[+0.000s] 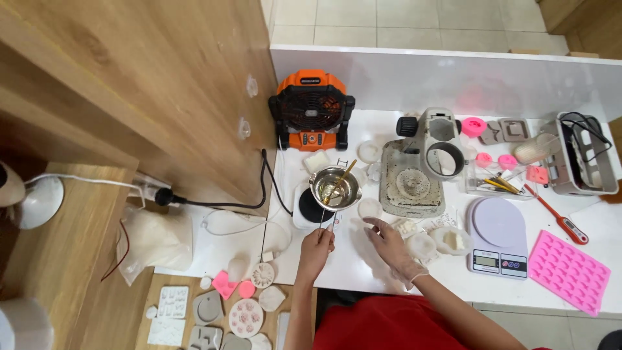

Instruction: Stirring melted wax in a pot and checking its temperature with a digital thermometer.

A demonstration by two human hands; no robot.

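Left hand (317, 241): grips metal melting pot (335, 188) by its handle, 12 o'clock of hand, over hot plate (310, 206).
Pot contents: yellowish liquid, stick.
Right hand (384, 237): gloved, fingers loosely spread, empty.
Surface: white table (363, 266), tiled floor.

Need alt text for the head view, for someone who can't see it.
The left hand grips the handle of a small steel melting pot on a white hotplate, while the gloved right hand hovers open beside it. An orange fan, a white digital scale and a pink silicone mould stand around them.
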